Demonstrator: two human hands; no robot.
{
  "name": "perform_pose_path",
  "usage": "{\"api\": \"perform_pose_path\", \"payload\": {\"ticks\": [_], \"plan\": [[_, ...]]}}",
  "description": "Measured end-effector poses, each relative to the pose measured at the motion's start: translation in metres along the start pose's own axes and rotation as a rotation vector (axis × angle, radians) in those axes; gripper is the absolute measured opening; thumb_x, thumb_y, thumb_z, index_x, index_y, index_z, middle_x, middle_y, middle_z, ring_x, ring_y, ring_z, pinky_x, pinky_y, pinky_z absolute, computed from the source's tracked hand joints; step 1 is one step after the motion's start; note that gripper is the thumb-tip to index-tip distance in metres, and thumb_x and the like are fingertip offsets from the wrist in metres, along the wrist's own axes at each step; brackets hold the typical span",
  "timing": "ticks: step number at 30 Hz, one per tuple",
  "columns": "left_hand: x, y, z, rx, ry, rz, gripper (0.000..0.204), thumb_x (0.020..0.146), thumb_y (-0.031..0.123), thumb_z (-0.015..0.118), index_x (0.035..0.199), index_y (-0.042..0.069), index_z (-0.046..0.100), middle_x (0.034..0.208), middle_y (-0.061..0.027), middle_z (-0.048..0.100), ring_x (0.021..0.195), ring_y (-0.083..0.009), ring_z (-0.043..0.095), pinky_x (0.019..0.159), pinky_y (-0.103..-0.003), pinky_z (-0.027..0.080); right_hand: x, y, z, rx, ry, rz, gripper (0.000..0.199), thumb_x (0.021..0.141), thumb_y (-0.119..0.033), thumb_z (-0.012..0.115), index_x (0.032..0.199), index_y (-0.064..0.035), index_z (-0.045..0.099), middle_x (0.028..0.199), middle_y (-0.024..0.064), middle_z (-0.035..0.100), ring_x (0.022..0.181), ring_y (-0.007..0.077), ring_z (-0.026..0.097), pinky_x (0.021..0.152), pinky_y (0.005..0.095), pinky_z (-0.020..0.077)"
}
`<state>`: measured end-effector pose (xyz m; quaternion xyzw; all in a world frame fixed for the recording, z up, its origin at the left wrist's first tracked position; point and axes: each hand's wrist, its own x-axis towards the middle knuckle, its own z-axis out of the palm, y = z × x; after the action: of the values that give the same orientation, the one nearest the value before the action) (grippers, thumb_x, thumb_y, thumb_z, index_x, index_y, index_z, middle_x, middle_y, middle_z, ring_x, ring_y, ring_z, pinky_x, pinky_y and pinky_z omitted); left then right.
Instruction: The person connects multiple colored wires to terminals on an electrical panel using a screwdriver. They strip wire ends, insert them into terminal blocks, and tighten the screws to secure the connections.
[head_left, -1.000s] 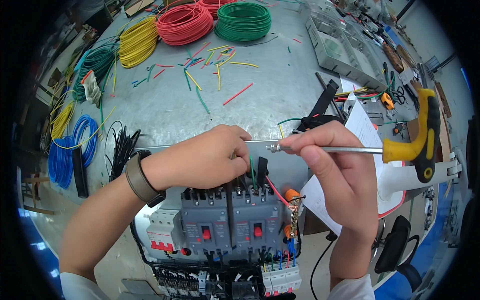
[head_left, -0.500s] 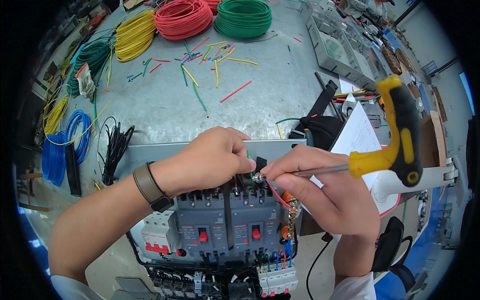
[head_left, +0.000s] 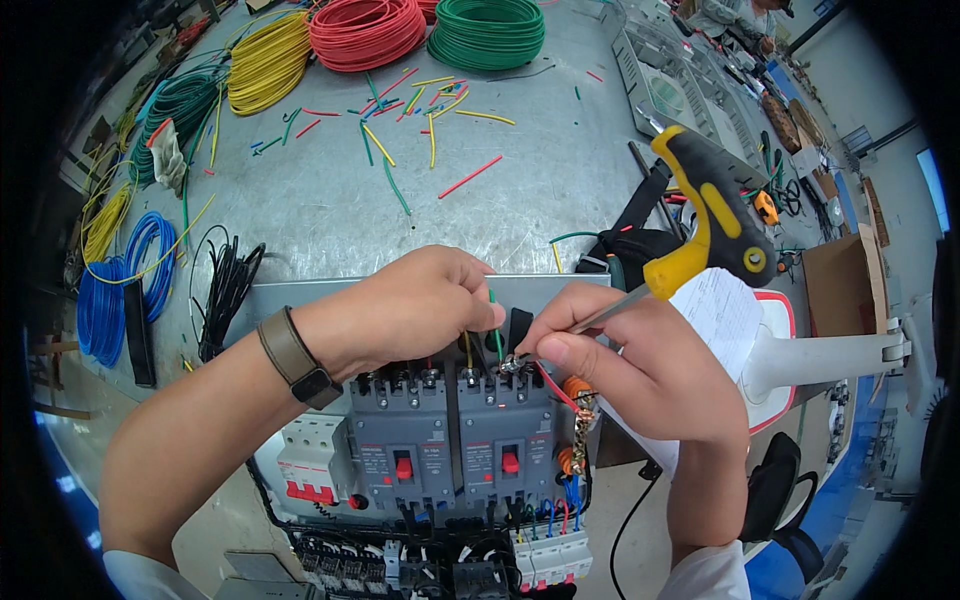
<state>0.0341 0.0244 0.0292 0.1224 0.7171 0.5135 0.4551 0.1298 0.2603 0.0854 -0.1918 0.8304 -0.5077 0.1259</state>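
Observation:
My left hand (head_left: pixel 415 305), with a watch on its wrist, pinches a green wire (head_left: pixel 496 325) above the top terminals of the right-hand grey circuit breaker (head_left: pixel 508 440). A second grey breaker (head_left: pixel 402 445) with a red toggle sits beside it. My right hand (head_left: pixel 645 375) is closed round the shaft of a screwdriver (head_left: pixel 712 215) with a yellow and black pistol-shaped handle, which slants up to the right. At its tip, a silver screw (head_left: pixel 512 362) is by the breaker's top terminal, close to my fingertips. Whether it sits in the hole is hidden.
Yellow (head_left: pixel 270 65), red (head_left: pixel 367 35) and green (head_left: pixel 485 32) wire coils stand at the back of the metal table (head_left: pixel 310 215). Cut wire pieces (head_left: pixel 470 178) lie scattered before them. Black cable ties (head_left: pixel 230 295) lie left, a paper sheet (head_left: pixel 715 320) right. Another person (head_left: pixel 735 25) is far right.
The screwdriver's handle has swung up and to the left, and the screw at its tip is slightly lower. My left hand has shifted slightly up and left, still on the green wire.

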Motion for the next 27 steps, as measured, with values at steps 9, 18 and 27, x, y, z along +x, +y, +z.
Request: {"api": "perform_pose_path", "payload": {"ticks": [9, 18, 27], "plan": [[0.000, 0.000, 0.000, -0.017, -0.014, 0.011, 0.029, 0.104, 0.016, 0.077, 0.079, 0.002, 0.071, 0.108, -0.0085, 0.072, 0.150, -0.0268, 0.050, 0.119, -0.040, 0.038, 0.000, -0.001, 0.004, -0.006, -0.001, 0.057, 0.040, 0.113, -0.021, 0.063, 0.087, 0.0101, 0.065, 0.100, 0.0125, 0.073, 0.070, 0.0332, 0.065, 0.068, 0.0391, 0.0525], [0.000, 0.000, 0.000, 0.002, 0.010, -0.005, 0.026, 0.102, 0.014, 0.077, 0.080, 0.003, 0.073, 0.112, -0.0097, 0.074, 0.152, -0.0255, 0.049, 0.120, -0.039, 0.038, -0.004, -0.008, -0.003, -0.136, -0.106, 0.066, 0.019, 0.107, -0.013, 0.073, 0.114, 0.0026, 0.080, 0.107, 0.0093, 0.078, 0.096, 0.0277, 0.072, 0.091, 0.0386, 0.0560], [0.001, 0.002, 0.003, -0.011, 0.034, -0.017, 0.027, 0.102, 0.014, 0.078, 0.078, 0.002, 0.071, 0.110, -0.0105, 0.074, 0.153, -0.0273, 0.049, 0.118, -0.039, 0.039, -0.021, 0.001, 0.020, -0.150, 0.110, 0.013, 0.017, 0.102, -0.013, 0.080, 0.117, -0.0043, 0.083, 0.102, 0.0087, 0.079, 0.094, 0.0240, 0.071, 0.083, 0.0372, 0.0551]]}}
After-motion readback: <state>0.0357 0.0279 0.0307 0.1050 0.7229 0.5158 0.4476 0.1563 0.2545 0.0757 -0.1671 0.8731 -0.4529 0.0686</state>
